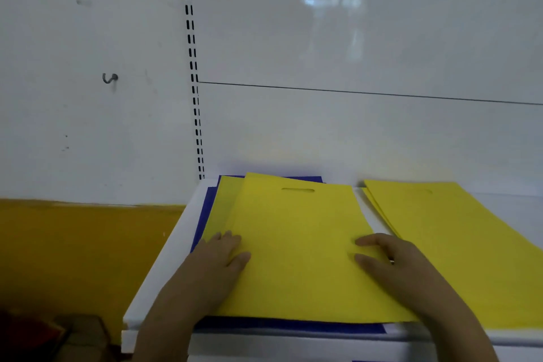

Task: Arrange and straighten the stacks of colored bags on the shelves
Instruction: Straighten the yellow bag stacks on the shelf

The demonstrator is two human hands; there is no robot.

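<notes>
A stack of flat yellow bags (296, 247) with a slot handle lies on the white shelf (158, 279), on top of blue bags (291, 326) whose edges show at the front, left and back. The top yellow bag sits skewed over another yellow one beneath it. My left hand (217, 258) rests flat on the left edge of the yellow stack, fingers straight. My right hand (390, 261) rests on the right edge, fingers stretched over the top bag. A second yellow stack (458, 232) lies to the right, fanned slightly.
A white back panel (352, 53) with a slotted black upright (194, 79) rises behind the shelf. To the left, a yellow-brown surface (73, 247) lies lower down. A brown cardboard box (82, 338) sits at the bottom left. A small hook (110, 78) is on the wall.
</notes>
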